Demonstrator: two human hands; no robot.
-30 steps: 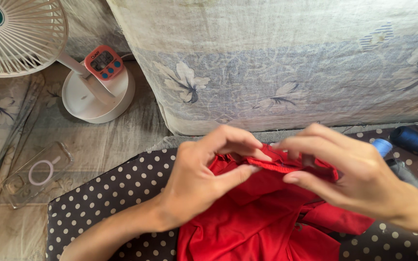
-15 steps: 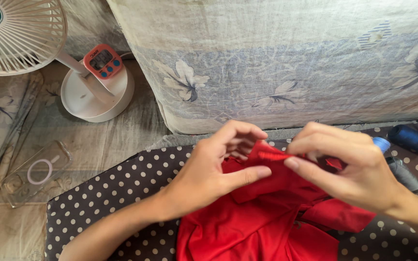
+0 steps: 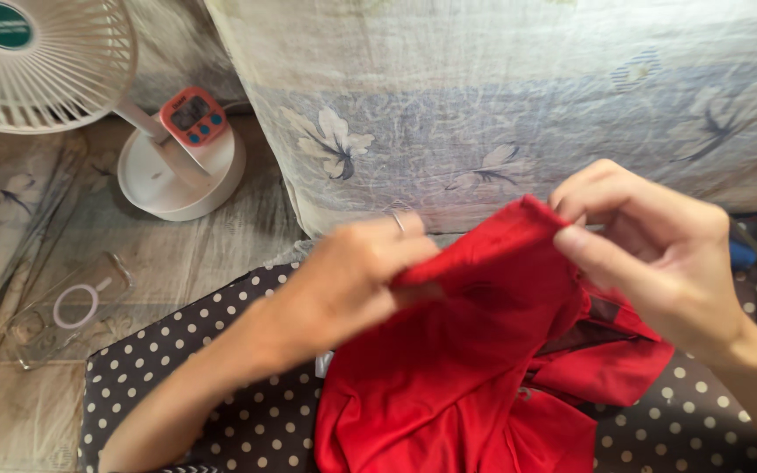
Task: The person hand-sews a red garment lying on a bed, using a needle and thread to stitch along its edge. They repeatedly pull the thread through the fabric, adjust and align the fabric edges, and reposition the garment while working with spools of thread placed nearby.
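Left hand (image 3: 343, 280) and right hand (image 3: 650, 254) both pinch red fabric garment (image 3: 484, 350) above dark polka-dot cloth (image 3: 221, 350); white fan (image 3: 45, 61), orange timer (image 3: 193, 116), clear phone case (image 3: 67, 307) left.

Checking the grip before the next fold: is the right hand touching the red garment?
Touching. The head view shows the right hand pinching the raised edge of the red garment between thumb and fingers, with no gap.

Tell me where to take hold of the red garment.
Grip the red garment along its raised top edge, between the left hand and right hand, coming from above: that edge is stretched taut and lifted, while the rest lies bunched on the dotted cloth.
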